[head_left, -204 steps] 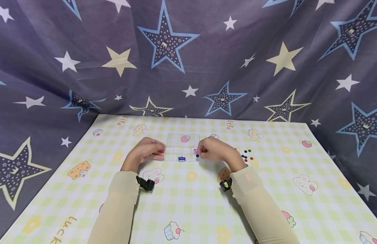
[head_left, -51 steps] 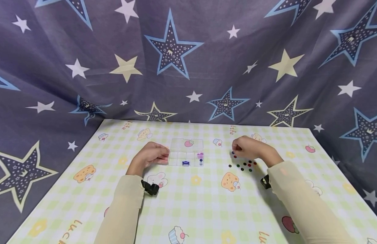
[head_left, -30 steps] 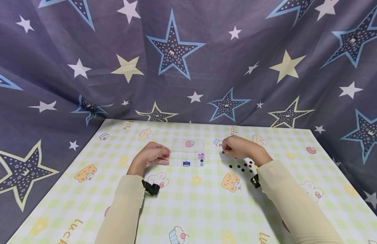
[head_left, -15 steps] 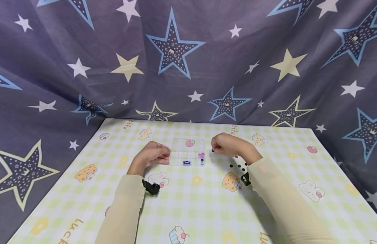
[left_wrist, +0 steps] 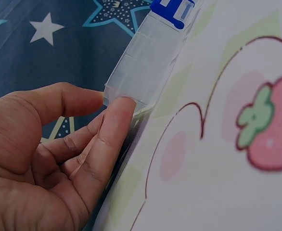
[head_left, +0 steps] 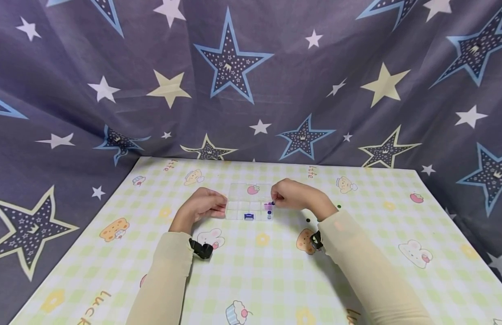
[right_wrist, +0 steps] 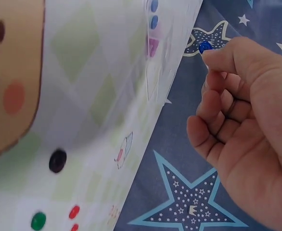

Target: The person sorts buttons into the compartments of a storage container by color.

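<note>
A clear plastic compartment box (head_left: 244, 214) with a dark blue latch (head_left: 248, 216) lies on the table, its clear lid (head_left: 239, 191) folded back. My left hand (head_left: 205, 205) grips the box's left end, thumb and fingers on opposite sides of a corner in the left wrist view. My right hand (head_left: 293, 194) hovers at the box's right end. Its thumb and finger pinch a small round blue piece (right_wrist: 206, 46). Pink pieces (head_left: 268, 206) sit in a right-end compartment, and blue pieces (right_wrist: 154, 22) in the one nearer me.
Loose round pieces lie to the right, partly hidden by my right forearm: a black one (right_wrist: 57, 160), a green one (right_wrist: 38, 221) and red ones (right_wrist: 74, 211). A checked, cartoon-printed cloth (head_left: 218, 275) covers the table. A dark star-patterned curtain (head_left: 275, 90) hangs behind.
My right hand has gone from the box to the loose pieces, then back left to the box's right end with a blue piece. My left hand stays on the box.
</note>
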`<state>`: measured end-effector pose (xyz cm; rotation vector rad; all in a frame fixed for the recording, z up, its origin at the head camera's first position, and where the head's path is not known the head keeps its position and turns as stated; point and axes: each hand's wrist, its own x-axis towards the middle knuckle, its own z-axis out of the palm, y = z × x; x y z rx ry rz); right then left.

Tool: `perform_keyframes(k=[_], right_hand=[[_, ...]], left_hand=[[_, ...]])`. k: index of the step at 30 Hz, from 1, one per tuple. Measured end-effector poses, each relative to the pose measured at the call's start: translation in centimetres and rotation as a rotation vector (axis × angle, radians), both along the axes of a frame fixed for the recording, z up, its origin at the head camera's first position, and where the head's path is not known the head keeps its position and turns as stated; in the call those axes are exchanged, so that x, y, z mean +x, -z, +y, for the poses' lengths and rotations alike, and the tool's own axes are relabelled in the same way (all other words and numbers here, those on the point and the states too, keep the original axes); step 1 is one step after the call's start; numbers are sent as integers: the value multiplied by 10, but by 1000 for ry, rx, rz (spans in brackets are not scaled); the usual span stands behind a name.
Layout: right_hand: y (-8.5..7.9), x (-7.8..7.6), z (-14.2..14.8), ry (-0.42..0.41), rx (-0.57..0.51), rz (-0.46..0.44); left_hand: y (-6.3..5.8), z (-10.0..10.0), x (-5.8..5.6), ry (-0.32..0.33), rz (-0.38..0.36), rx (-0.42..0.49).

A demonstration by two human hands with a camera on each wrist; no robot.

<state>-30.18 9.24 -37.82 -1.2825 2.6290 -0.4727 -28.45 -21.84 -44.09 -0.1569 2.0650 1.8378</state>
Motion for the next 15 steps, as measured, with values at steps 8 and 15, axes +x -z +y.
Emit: perform_keyframes(k=[8,15], right_hand=[[5,0,-10,10,1,-16],[11,1,-14,39,11,-39]], left_hand=[[0,0,0,-9,-4,-10],[0,0,0,-4,0,-13]])
